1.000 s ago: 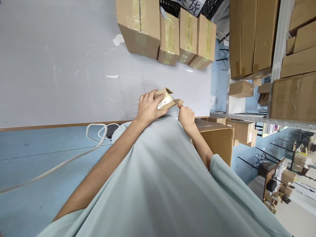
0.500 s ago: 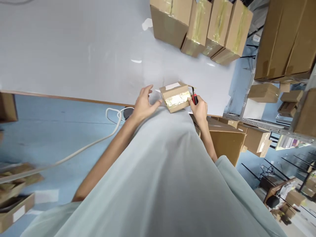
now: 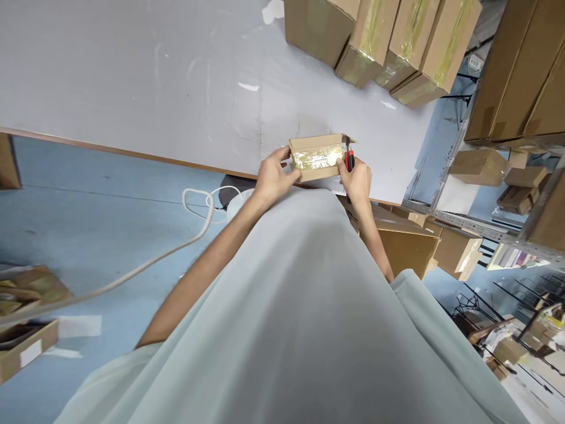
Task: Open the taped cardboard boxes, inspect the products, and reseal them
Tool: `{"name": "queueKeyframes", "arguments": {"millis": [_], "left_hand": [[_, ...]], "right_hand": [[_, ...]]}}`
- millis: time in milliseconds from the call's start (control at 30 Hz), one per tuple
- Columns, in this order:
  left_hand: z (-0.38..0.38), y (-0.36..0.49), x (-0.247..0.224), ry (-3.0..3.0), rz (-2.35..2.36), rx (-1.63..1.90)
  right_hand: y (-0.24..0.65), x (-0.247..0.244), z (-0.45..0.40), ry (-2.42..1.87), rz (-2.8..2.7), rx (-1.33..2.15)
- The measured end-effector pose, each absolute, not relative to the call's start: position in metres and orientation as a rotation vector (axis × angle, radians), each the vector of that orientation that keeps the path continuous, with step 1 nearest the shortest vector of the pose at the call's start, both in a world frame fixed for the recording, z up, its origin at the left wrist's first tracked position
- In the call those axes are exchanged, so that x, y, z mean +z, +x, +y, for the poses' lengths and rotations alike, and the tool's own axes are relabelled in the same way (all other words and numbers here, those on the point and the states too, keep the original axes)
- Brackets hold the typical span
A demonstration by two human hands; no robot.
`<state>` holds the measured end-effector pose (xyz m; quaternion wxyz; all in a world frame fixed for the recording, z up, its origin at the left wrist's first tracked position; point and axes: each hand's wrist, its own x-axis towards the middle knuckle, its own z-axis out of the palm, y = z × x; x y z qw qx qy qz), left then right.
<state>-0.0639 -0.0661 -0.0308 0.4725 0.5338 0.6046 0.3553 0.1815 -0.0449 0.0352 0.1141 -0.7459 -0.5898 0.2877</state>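
A small cardboard box (image 3: 315,174) with shiny yellowish tape across its face is held close to my body, above the table's near edge. My left hand (image 3: 274,175) grips its left end, the thumb at the lower corner and the fingers behind the side. At the right end, my right hand (image 3: 356,179) presses its thumb on the box. That hand also holds a red and black box cutter (image 3: 350,159), pointing away from me. A small flap sticks out at the box's top right corner.
Several taped cartons (image 3: 320,32) stand at the back right of the white table (image 3: 176,100). A white cable (image 3: 176,252) hangs to the left, over the blue floor. An open carton (image 3: 406,247) stands below the table's right edge. Shelving (image 3: 481,227) with boxes runs along the right.
My left hand has moved right and taken hold of the box's left end, where it was apart before. The box has turned level, and its raised top flap with the white label no longer shows.
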Motion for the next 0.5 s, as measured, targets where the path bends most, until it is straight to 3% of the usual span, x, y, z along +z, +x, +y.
{"name": "queueKeyframes", "arguments": {"millis": [200,500], "left_hand": [[-0.072,-0.063,-0.020,1.351,1.531,0.856],[-0.083,-0.085,-0.013,1.427,1.438,0.753]], "right_hand": [[0.178,0.032,-0.060,-2.170,-1.673,0.765],[0.153,0.083,-0.103,-1.884,-1.993,0.975]]}}
